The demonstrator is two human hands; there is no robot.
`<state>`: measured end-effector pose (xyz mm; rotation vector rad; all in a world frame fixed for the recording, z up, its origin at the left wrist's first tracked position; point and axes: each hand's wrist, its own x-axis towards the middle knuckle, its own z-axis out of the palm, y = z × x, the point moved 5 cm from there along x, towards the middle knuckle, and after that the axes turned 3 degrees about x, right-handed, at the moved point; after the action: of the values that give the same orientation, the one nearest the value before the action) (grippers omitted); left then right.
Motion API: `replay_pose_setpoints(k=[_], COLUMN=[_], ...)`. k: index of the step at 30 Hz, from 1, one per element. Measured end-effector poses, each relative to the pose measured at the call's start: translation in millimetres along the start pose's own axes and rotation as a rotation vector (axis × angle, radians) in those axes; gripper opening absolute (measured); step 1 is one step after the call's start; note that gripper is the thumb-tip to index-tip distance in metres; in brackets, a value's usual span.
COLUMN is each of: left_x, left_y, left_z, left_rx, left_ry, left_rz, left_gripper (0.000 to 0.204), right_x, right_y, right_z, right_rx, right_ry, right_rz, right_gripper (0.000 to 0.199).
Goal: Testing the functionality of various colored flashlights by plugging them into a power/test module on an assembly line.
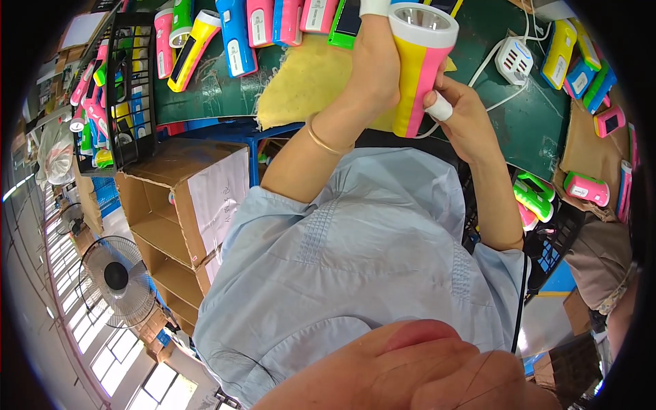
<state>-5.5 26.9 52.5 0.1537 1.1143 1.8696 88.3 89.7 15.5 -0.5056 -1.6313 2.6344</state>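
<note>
My right hand point(468, 119) pinches the yellow-and-pink flashlight point(415, 78) on its pink side, the thumb in a white covering point(443, 107). My left hand point(378, 65) lies along the yellow side; its fingers are largely hidden, so I cannot tell how far they close. The flashlight is raised above the green surface point(212, 102), white head toward the far side, over a yellow cloth point(301, 78). A white USB charging hub point(514, 60) lies to the right; a blue flashlight point(236, 41) lies left of the cloth.
</note>
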Motion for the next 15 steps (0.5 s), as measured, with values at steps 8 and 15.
replay_pose_setpoints(k=[8, 15], left_x=[4.2, 13.5], left_y=[3.0, 10.6], left_z=[-1.3, -6.5], left_rx=[0.114, 0.066], left_ry=[0.023, 0.182], left_rz=[0.105, 0.138], left_gripper=[0.076, 0.07], right_x=[5.0, 15.0], right_y=[-6.7, -2.4], right_z=[4.7, 2.5], right_rx=[0.009, -0.015], right_ry=[-0.028, 0.066], right_rz=[-0.042, 0.001], right_gripper=[0.038, 0.038])
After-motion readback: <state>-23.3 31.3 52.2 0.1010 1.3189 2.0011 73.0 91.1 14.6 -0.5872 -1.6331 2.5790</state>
